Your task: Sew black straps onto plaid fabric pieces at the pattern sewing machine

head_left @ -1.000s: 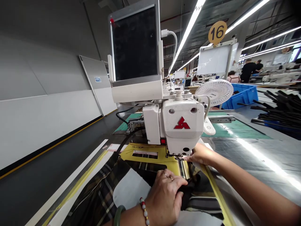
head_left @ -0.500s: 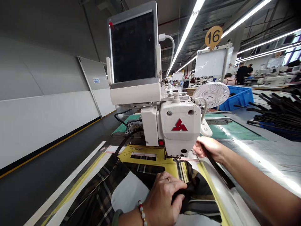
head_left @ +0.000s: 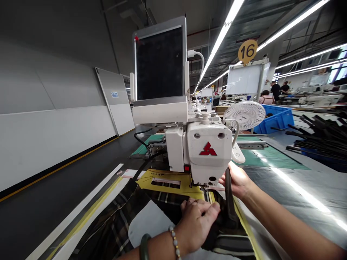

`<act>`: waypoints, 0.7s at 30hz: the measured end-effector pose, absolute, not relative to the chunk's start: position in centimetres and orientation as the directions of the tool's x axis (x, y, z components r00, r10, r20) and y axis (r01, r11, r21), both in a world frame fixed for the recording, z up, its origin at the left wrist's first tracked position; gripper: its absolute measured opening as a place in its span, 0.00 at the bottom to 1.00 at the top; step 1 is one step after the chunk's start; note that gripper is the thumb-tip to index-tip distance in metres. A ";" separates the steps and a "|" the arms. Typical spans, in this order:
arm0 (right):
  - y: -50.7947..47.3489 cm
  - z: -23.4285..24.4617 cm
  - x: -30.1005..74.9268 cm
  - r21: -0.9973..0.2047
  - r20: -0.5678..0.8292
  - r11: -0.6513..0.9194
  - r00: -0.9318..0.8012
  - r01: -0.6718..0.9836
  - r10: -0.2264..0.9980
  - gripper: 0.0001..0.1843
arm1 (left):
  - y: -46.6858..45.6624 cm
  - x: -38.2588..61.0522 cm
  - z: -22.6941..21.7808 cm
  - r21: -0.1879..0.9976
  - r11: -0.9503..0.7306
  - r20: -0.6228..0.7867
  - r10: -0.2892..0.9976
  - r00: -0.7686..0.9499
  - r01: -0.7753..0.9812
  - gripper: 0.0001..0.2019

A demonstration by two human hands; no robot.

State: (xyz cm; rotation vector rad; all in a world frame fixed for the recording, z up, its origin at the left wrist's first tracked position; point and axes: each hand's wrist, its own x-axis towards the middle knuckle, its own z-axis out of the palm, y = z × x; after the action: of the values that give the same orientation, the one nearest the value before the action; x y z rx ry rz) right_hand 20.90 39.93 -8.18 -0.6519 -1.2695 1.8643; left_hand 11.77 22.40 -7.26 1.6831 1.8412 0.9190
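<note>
Though distant, round yellow sign [head_left: 247,51] numbered 16

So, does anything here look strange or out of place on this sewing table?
Nothing looks spilled or damaged. The one odd thing is the black strip in the right hand: it stands upright beside the sewing machine head, rising above the plaid fabric instead of lying down.

One left hand [head_left: 196,225], one right hand [head_left: 235,182], one plaid fabric piece [head_left: 233,246]; beyond the fingers [head_left: 202,206] stand one sewing machine head [head_left: 208,151], one monitor [head_left: 159,63], one desk fan [head_left: 244,115], one blue crate [head_left: 279,121].
</note>
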 end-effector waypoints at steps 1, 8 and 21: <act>39.8 -8.3 20.8 -0.922 0.009 -0.202 -0.542 -0.329 0.841 0.26 | 22.9 12.3 -7.3 0.741 0.060 0.068 0.984 -0.163 0.669 0.18; 39.1 -8.5 20.9 -0.920 -0.170 -0.334 -0.561 -0.203 0.810 0.22 | 24.2 13.8 -9.2 0.763 0.223 0.057 0.911 -0.407 0.607 0.10; 40.9 -7.7 23.5 -0.959 -0.202 0.057 -0.808 0.279 0.553 0.12 | 24.6 13.4 -9.9 0.852 0.174 0.077 0.892 -0.446 0.494 0.21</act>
State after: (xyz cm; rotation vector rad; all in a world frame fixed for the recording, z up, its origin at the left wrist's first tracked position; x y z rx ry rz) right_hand 23.46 40.90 -7.74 -0.8506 -2.1113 1.8303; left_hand 13.44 24.62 -9.89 1.3046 2.0124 1.1947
